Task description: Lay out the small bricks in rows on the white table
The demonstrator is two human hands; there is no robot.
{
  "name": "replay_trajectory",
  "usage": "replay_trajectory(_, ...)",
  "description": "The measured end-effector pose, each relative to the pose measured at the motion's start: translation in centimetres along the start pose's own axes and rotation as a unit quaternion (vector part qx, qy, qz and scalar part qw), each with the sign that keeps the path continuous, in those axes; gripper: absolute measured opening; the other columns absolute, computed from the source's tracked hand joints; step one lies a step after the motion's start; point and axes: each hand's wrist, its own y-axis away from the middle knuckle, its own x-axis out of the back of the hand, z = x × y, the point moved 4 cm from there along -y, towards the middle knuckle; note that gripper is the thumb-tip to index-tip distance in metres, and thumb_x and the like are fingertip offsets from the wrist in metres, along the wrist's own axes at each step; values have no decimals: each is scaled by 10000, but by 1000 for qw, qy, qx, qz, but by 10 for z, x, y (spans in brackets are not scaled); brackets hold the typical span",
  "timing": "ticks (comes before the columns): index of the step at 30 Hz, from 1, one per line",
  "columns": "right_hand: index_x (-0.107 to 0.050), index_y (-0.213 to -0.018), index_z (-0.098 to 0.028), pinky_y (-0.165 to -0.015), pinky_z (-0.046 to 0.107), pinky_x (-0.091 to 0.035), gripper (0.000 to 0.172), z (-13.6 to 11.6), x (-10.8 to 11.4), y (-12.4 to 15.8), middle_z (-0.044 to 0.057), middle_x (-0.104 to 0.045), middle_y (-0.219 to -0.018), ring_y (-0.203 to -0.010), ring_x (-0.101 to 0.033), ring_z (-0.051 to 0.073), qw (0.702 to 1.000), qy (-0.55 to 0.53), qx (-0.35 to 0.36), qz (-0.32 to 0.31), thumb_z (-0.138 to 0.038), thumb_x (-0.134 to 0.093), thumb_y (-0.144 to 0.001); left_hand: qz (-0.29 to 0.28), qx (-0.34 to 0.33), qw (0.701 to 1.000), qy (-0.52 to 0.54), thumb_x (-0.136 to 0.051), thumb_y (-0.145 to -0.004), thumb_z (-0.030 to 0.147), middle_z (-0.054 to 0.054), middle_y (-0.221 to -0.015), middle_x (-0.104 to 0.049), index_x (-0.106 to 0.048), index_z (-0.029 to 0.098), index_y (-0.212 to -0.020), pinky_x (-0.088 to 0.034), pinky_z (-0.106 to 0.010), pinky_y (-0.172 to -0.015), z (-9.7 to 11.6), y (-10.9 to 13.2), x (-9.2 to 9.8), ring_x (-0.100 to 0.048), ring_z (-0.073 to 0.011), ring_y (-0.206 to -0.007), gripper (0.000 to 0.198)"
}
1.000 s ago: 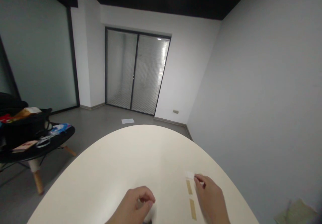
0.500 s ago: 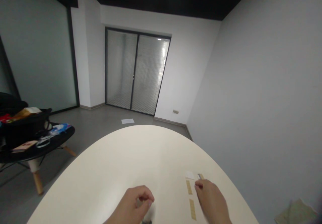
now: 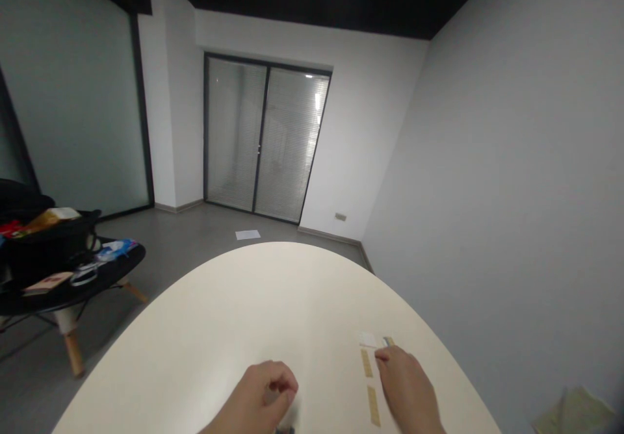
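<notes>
Low in the view, my left hand (image 3: 266,395) hovers over or rests at the table, thumb and fingertips pressed together in a ring. Whatever it may pinch is hidden. A small dark object (image 3: 285,430) shows just below it, cut off by the frame's bottom edge. On the right, my right hand (image 3: 408,385) is closed in a pinch, and nothing can be made out between the fingertips. Beside it lie two tan strips (image 3: 366,363), one nearer me than the other. Beyond its fingers are a white slip (image 3: 368,339) and a small tan-and-blue piece (image 3: 389,341).
The round cream table (image 3: 273,291) fills the foreground. To the left, a black chair (image 3: 112,262) carries a dark bag and several small items. A white sheet (image 3: 247,234) lies on the floor. The grey wall (image 3: 511,180) stands to the right.
My right hand has shifted slightly left, its fingertips a little nearer the far tan strip. My left hand has barely moved, with thumb and fingers still together.
</notes>
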Motion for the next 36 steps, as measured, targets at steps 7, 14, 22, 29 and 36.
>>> replay_trajectory(7,-790,-915,-259,-775,343,-476,355,2,-3,-1,81,-773,-950,-931,-692,263,1000,-1,10,10,-186,-442,-909,-77,-56,991,-95,-602,-663,42,-22,-978,-722,-753,227,-841,-413,-285,-896,2,2,-4,-594,-206,-980,298)
replay_trajectory(14,-784,-942,-237,-772,338,-482,362,4,-5,-1,94,-771,-926,-943,-697,261,1000,-7,4,26,-161,-434,-891,-139,-92,972,-165,-752,-683,131,-19,-1023,-683,-726,251,-655,-381,-324,-881,5,0,-6,-554,-247,-1011,126)
replay_trajectory(22,-726,-1095,-167,-931,375,-501,391,11,-6,-3,112,-741,-1123,-1035,-677,255,991,-51,21,118,-236,-395,-899,-171,-116,958,-196,-783,-760,244,-10,-934,-708,-767,269,-716,-359,-309,-843,-5,-2,-16,-548,-204,-956,53)
replay_trajectory(29,-675,-1127,-176,-828,367,-554,400,0,14,1,103,-731,-1037,-900,-695,230,964,-129,55,225,-312,-388,-883,-156,-163,960,-169,-724,-787,215,3,-750,-707,-717,223,-710,-367,-275,-831,-6,-3,-18,-592,-164,-835,78)
replay_trajectory(36,-689,-1093,-201,-642,306,-553,338,-18,27,10,63,-738,-918,-620,-631,168,948,-182,109,239,-320,-440,-896,-132,-140,970,-149,-641,-747,105,22,-661,-693,-658,211,-632,-387,-260,-778,0,0,-19,-569,-145,-701,157)
